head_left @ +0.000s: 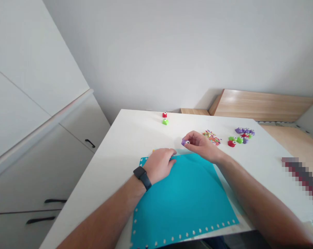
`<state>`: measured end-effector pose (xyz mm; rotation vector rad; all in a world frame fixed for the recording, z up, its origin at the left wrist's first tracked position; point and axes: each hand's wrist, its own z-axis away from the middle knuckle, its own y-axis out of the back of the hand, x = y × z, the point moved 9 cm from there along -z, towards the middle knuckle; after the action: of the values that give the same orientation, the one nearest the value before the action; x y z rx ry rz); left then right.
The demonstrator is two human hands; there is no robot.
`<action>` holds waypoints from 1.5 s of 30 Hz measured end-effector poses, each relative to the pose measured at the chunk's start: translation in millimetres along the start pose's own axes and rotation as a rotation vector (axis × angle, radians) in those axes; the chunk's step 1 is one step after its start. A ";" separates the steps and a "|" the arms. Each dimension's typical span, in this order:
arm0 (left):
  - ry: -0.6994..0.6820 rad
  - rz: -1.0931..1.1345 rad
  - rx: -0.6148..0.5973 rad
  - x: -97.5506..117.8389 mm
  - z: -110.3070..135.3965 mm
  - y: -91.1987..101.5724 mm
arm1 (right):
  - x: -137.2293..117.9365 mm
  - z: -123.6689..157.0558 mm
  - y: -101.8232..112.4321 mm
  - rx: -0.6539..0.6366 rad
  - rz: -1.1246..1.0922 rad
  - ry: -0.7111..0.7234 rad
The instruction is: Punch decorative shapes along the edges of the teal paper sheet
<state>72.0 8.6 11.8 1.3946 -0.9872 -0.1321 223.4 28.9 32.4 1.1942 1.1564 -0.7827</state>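
Note:
My right hand [199, 145] pinches a small purple toy with a big white eye [184, 142] between thumb and fingertips, just above the far edge of a teal mat [187, 193]. The mat has white marks along its borders. Across the mat's far left part lies my left hand [160, 164], with a dark watch [143, 177] on the wrist. Its thumb and forefinger are apart, and nothing shows between them. A bit of something yellow [153, 150] peeks out beside the left hand, too small to name. Beyond my right hand is a scatter of tiny multicoloured pieces [212, 137].
A red toy [164, 114] and a green toy [165, 121] stand at the back of the white table [115, 145]. Several purple, green and red toys [239, 139] cluster at the right. White cabinets [68, 152] flank the left; a wooden bed headboard [262, 105] stands behind on the right.

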 end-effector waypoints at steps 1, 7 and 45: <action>-0.001 0.001 0.003 -0.2 -0.2 0.0 | 4.9 3.1 1.4 -0.004 0.015 -0.005; -0.011 0.020 0.035 -2.6 -0.9 0.2 | 18.5 13.6 2.0 -0.038 0.178 -0.019; -0.004 0.052 0.035 1.7 -3.3 6.2 | -2.3 21.6 -5.1 -0.087 0.422 0.064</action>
<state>72.4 11.6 18.3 1.3993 -1.0329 -0.0793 223.6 6.5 32.4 1.3381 0.9334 -0.3725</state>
